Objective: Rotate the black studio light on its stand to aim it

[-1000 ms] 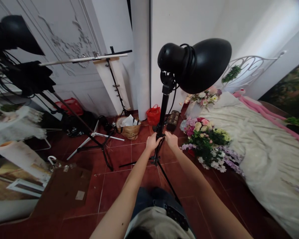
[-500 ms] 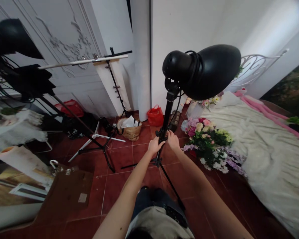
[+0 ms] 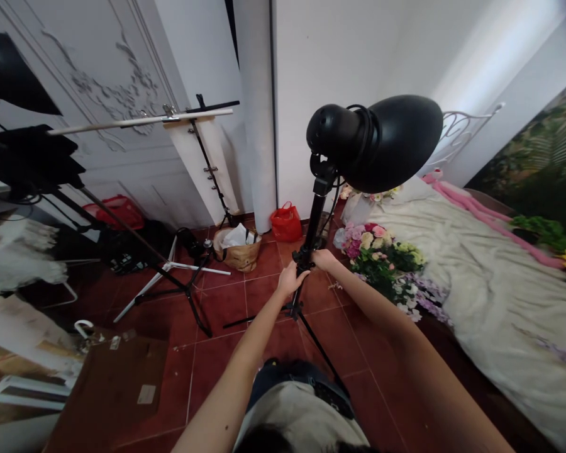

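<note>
A black studio lamp with a dome reflector (image 3: pixel 396 143) sits on top of a black light stand pole (image 3: pixel 314 220), its head facing right. Low on the pole is a clamp collar (image 3: pixel 304 257). My left hand (image 3: pixel 291 280) is closed around the stand just below that collar. My right hand (image 3: pixel 323 259) pinches the collar from the right side. The stand's tripod legs (image 3: pixel 295 308) spread over the red floor tiles beneath my hands.
A flower bouquet (image 3: pixel 380 255) lies on the floor right of the stand, beside a bed with rumpled cream cloth (image 3: pixel 490 277). Behind the stand are a red plastic bag (image 3: pixel 286 223), a woven bag (image 3: pixel 236 250) and a white-legged tripod (image 3: pixel 170 269).
The whole scene has slid left and the camera has turned right. Both hands stay on the stand, and my right hand sits slightly closer to the pole.
</note>
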A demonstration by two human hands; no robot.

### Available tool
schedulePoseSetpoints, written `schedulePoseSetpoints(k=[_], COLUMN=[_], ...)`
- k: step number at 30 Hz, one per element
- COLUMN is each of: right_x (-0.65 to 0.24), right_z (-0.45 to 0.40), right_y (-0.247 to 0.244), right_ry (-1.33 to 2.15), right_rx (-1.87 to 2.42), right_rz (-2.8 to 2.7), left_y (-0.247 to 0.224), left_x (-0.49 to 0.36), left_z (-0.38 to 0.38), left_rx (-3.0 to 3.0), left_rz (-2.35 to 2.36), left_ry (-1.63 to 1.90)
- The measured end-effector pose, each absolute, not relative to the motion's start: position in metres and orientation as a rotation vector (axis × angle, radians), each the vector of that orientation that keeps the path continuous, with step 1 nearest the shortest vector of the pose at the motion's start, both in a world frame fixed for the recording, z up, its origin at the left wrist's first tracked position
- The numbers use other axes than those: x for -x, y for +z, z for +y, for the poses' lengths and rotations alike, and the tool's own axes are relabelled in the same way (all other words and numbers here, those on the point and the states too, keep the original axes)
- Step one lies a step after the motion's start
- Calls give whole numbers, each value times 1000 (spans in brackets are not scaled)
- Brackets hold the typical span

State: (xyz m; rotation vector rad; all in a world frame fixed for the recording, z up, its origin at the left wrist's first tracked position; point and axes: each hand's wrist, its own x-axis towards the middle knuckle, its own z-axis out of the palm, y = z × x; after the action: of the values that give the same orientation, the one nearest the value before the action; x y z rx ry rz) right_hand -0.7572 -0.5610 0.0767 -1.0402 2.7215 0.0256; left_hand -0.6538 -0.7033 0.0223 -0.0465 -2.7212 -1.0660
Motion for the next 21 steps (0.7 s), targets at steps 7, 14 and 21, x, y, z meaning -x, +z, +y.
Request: schedulePoseSetpoints(k=[7,14,21], right_x=[676,666,699], right_z=[-521,-548,-626], right_y=[55,82,91], right_ry=[-471,-1555,-2046], right_rx=[972,670,159], right_rz=[3011,3012,2654], left_y=[18,17,8], left_x=[659,666,674], left_z=[-710,-716,-712], left_rx=[95,172,136], left_rz=[-2697,-2654,-2377], left_ry=[-1163,-1286,-1708])
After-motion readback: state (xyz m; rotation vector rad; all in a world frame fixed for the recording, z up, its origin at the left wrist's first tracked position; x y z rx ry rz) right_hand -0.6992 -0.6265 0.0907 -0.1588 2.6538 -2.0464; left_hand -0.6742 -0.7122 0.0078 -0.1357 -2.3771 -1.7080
